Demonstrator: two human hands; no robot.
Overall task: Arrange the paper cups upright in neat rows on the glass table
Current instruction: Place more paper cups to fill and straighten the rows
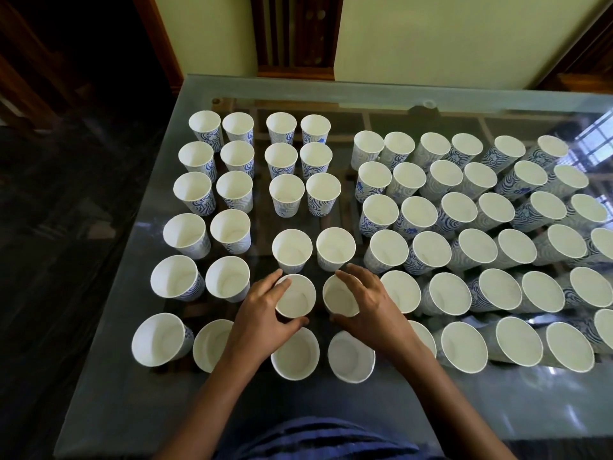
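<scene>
1. Head view: over the glass tabletop (pixel 139 376), the left hand (pixel 262 315) curls fingers and thumb round an upright paper cup (pixel 297 298). The right hand (pixel 371 305) grips the neighbouring cup (pixel 338 298) just beside it.
2. Both cups stand between the far pair (pixel 292 249) beyond the hands and the near pair (pixel 295 355) under the wrists.
3. The step likely calls for a light hold, each cup squared to the column ahead, and wrists kept off the near pair.
</scene>
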